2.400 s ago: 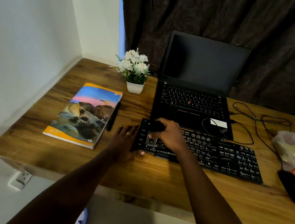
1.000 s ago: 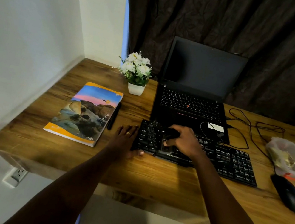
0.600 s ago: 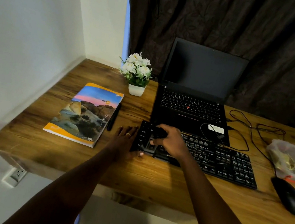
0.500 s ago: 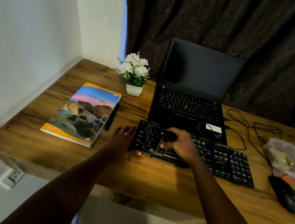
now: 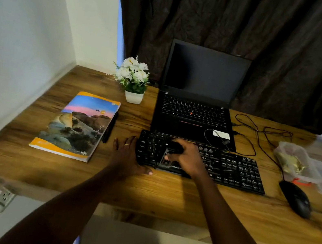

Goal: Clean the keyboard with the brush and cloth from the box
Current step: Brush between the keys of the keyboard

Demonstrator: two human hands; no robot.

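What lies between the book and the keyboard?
A pen beside the book, then the left hand flat beside the keyboard; head view.

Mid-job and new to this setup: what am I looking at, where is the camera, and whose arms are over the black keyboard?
No machine here: those are a person's two bare arms. The one picture comes from a camera worn on their head, looking forward and down. On the desk lie the keyboard, an open laptop behind it, a book with a pen beside it, a flower pot, a mouse and a clear plastic container. The left hand lies flat on the desk at the keyboard's left end. The right hand grips a small dark brush over the keys.
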